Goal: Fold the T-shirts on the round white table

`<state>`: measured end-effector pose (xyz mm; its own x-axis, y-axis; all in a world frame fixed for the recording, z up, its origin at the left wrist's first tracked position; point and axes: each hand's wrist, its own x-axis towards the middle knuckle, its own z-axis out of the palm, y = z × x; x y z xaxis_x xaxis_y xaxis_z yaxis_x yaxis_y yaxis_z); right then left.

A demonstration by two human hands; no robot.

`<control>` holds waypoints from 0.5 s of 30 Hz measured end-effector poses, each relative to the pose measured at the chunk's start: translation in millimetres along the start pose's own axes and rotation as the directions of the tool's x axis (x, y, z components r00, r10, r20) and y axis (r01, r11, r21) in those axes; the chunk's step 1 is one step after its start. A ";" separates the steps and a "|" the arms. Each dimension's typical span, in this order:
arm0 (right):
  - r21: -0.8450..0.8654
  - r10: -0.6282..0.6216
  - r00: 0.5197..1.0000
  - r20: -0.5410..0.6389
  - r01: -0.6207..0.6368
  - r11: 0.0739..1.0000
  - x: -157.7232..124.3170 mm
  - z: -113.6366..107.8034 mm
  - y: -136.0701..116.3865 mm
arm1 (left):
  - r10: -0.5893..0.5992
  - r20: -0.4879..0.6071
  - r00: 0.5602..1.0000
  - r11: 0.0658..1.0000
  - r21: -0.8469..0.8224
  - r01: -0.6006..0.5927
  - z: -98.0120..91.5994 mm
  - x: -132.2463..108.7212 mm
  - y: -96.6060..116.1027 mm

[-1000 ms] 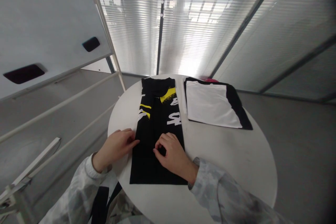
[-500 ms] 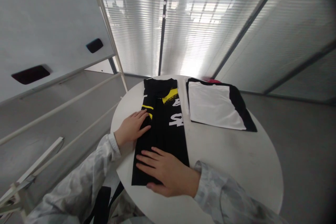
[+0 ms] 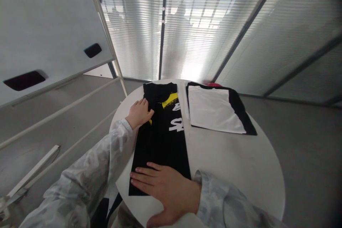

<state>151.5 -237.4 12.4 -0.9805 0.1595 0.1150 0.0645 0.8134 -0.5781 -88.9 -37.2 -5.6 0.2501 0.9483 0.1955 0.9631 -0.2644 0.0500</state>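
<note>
At six o'clock on the black garment (image 3: pixel 160 146), the right hand (image 3: pixel 171 189) is lying palm down, its fingers spread across the near end and its thumb jutting over the tabletop (image 3: pixel 232 160). Toward ten o'clock, the left hand (image 3: pixel 139 113) is resting on the garment's edge, its fingers close together and pointing away, its thumb set apart; whether it is pinching any cloth, I cannot tell. Between and under these two hands, the one garment is lying flat and narrow, its long axis running from twelve to six o'clock, with yellow and white print showing on its farther half. From the right hand it is stretching toward twelve; from the left hand most of it is falling toward four or five. The left hand is sitting nearer the collar-like end, the right nearer the person. At two o'clock, well apart from both hands, one white cloth (image 3: pixel 211 108) is lying over one black cloth (image 3: pixel 249 124); whether they are separate pieces is not showing clearly. One red item (image 3: pixel 214 84) is peeping out beyond them. Farther off at ten o'clock, one whiteboard (image 3: pixel 53 25) is standing, bearing two dark pads (image 3: pixel 92 50).
</note>
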 end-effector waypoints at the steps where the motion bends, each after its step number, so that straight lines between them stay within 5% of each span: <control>1: -0.002 -0.003 1.000 -0.004 0.003 1.000 -0.3 -0.4 -0.1 | 0.010 -0.047 0.999 1.000 -0.025 -0.011 3.2 5.1 3.7; 8: 0.007 -0.019 1.000 -0.014 0.019 1.000 -0.2 0.1 0.3 | 0.031 -0.042 0.999 0.978 -0.206 -0.039 44.9 19.0 22.6; 15: 0.004 -0.048 0.984 -0.169 0.049 0.999 -6.0 -10.6 18.0 | -0.011 -0.202 0.979 0.962 -0.270 -0.045 17.5 20.3 40.2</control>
<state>160.5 -217.9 9.8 -0.9369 0.2127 0.2775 0.0154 0.8179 -0.5751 -43.4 -25.6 -16.8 0.2143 0.8961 0.3886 0.8882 -0.3443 0.3041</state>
